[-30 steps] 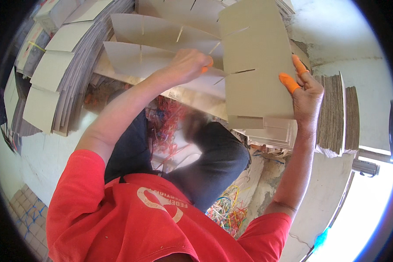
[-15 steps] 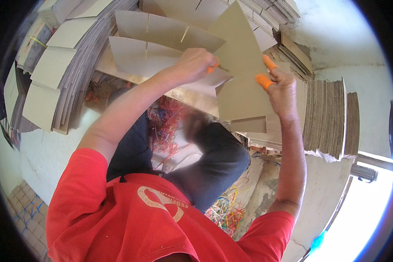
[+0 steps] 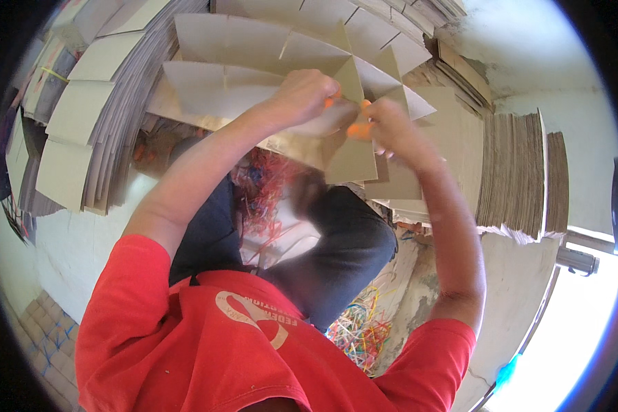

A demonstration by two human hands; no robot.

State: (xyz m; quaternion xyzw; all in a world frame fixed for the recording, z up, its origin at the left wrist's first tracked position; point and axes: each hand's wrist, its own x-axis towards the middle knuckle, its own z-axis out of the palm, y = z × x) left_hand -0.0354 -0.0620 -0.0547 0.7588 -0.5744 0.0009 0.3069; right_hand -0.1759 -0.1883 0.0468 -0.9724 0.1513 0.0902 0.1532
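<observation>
Grey-brown slotted cardboard strips (image 3: 192, 86) stand on edge in front of me. A shorter cross strip (image 3: 353, 161) sits across them at their right end, forming a grid of cells. My left hand (image 3: 305, 96) is closed on the near long strip, beside the crossing. Just to its right, my right hand (image 3: 398, 134) has its fingers bent together at the cross strip, slightly blurred by motion. Orange covers show on fingertips of both hands. The slots where the strips meet are partly hidden by my fingers.
Tall stacks of cardboard pieces (image 3: 82, 110) rise on the left, with another stack (image 3: 511, 178) at the right. A wooden board (image 3: 302, 152) lies under the strips. Red plastic strands (image 3: 261, 185) lie between my legs, and multicoloured strands (image 3: 360, 323) lie on the floor.
The cross strip has come down from a raised, tilted position into the long strips. My right hand has moved left and inward, close to my left hand, which has hardly moved.
</observation>
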